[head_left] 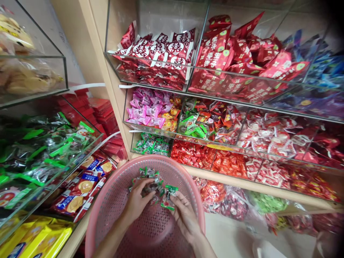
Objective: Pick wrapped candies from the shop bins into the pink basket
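Note:
Both hands are inside a round pink plastic basket (199,215) with holes in its wall. My left hand (141,197) is curled around several small wrapped candies (149,173) with green-edged clear wrappers. In my right hand (184,215), a green-edged wrapped candy (170,197) is pinched between thumb and fingers. The two hands are close together, with a few more candies between them. What lies under the left palm is hidden.
Clear bins ahead hold red packets (215,53), pink-wrapped candies (149,107) and green-wrapped candies (152,144). To the left are a bin of green-edged packets (48,154), biscuit packs (86,182) and yellow packs (34,236). Bagged candies (233,202) sit below the shelf.

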Demonstrator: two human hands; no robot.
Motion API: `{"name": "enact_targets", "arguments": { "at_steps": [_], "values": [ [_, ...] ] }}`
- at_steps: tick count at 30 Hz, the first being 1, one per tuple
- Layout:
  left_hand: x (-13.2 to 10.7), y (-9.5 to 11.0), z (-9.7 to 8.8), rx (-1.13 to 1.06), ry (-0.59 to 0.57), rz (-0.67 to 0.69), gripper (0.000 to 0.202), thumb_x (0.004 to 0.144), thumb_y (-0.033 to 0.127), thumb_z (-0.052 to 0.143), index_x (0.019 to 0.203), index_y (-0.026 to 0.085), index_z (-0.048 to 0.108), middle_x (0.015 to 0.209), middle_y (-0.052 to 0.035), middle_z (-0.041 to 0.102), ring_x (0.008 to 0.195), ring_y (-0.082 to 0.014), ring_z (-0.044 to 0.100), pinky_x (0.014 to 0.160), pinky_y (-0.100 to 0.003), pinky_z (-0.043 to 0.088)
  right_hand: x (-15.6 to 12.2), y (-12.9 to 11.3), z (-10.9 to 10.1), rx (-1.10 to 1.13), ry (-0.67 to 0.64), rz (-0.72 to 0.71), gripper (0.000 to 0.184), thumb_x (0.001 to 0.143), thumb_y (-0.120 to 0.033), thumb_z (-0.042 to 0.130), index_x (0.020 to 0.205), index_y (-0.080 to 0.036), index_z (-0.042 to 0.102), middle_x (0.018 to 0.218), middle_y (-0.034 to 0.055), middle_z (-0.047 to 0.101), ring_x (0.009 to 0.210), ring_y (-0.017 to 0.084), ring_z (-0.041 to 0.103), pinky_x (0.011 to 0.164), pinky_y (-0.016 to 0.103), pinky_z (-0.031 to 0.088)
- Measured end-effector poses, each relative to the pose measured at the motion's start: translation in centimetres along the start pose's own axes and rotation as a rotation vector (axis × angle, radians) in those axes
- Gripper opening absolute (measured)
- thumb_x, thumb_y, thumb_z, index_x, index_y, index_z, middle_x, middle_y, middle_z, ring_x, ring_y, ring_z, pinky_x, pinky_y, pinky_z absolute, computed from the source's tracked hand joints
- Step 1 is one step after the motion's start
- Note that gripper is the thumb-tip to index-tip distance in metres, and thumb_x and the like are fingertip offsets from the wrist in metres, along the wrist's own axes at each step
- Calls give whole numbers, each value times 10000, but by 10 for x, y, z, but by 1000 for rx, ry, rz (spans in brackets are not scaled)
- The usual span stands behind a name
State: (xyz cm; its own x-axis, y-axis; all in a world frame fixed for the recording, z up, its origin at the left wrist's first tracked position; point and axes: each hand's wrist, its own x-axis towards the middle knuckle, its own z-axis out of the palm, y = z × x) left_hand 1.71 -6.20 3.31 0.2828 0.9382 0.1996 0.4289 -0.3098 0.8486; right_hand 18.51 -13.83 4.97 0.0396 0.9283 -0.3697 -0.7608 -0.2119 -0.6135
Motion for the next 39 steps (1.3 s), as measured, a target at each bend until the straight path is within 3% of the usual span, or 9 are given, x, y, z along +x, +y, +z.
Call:
{"name": "enact_targets", "arguments": {
  "at_steps": [3, 7, 9, 15, 20, 26, 30, 35, 39],
  "values": [
    [0, -3, -8, 45, 25, -2, 262, 725, 335, 648, 973, 249, 655, 999, -28, 656, 919, -184, 586, 838, -321, 455, 1, 2, 0, -84, 10, -56, 218, 699, -245, 737, 892, -182, 657, 888, 33, 692, 783, 147, 627, 692, 252, 486],
    [0, -2, -14, -47, -15, -234, 379, 717, 429, 636, 1027, 211, 640, 633, 22, 630, 493, -114, 527, 492, -230, 429, 3, 5, -2, -145, 33, -94, 256, 692, -259, 744, 919, -193, 648, 851, 19, 688, 724, 131, 615, 659, 244, 483],
    [0, 1, -14, -192, -35, -346, 440, 721, 440, 623, 1081, 188, 592, 529, 51, 580, 436, -111, 515, 444, -217, 414, 3, 5, -2, -159, 40, -102, 275, 685, -258, 750, 931, -193, 645, 850, 16, 685, 708, 121, 607, 659, 239, 482],
    [3, 3, -15, -461, -14, -383, 437, 671, 380, 689, 1048, 196, 566, 969, -39, 671, 795, -160, 648, 737, -281, 518, 2, 1, 0, -113, 51, -32, 239, 737, -309, 702, 939, -196, 649, 902, 24, 674, 757, 131, 609, 640, 230, 475],
    [4, 1, -19, -544, 39, -421, 371, 764, 473, 563, 995, 183, 574, 1116, -75, 618, 820, -174, 653, 778, -325, 524, 3, 1, -2, -69, 88, 5, 201, 718, -319, 717, 880, -219, 657, 893, -4, 660, 790, 130, 601, 635, 217, 467],
    [8, -16, -26, -293, 97, -310, 349, 730, 412, 591, 1003, 197, 566, 1131, -59, 588, 981, -190, 592, 850, -322, 490, 5, 6, -8, -113, 117, 16, 230, 705, -353, 720, 893, -232, 666, 899, -13, 659, 731, 110, 589, 626, 211, 455],
    [11, -39, -28, -120, 141, -254, 414, 647, 295, 634, 1039, 198, 538, 1075, -54, 603, 937, -190, 593, 854, -338, 469, 6, 7, -9, -101, 107, 11, 235, 694, -351, 728, 883, -225, 668, 898, -8, 660, 742, 117, 591, 617, 211, 455],
    [10, -56, -38, 20, -36, -258, 296, 643, 225, 584, 935, 186, 569, 842, -11, 636, 800, -180, 595, 771, -311, 466, 7, 8, -11, -81, 114, 17, 258, 672, -349, 743, 872, -207, 664, 862, -2, 662, 689, 115, 597, 587, 211, 458],
    [9, -54, -45, 42, -216, -217, 360, 626, 160, 552, 982, 179, 594, 892, -20, 661, 852, -192, 595, 801, -308, 450, 8, 9, -14, -78, 122, 27, 274, 666, -342, 747, 879, -194, 659, 851, 6, 663, 672, 113, 597, 562, 201, 456]
  ]
}}
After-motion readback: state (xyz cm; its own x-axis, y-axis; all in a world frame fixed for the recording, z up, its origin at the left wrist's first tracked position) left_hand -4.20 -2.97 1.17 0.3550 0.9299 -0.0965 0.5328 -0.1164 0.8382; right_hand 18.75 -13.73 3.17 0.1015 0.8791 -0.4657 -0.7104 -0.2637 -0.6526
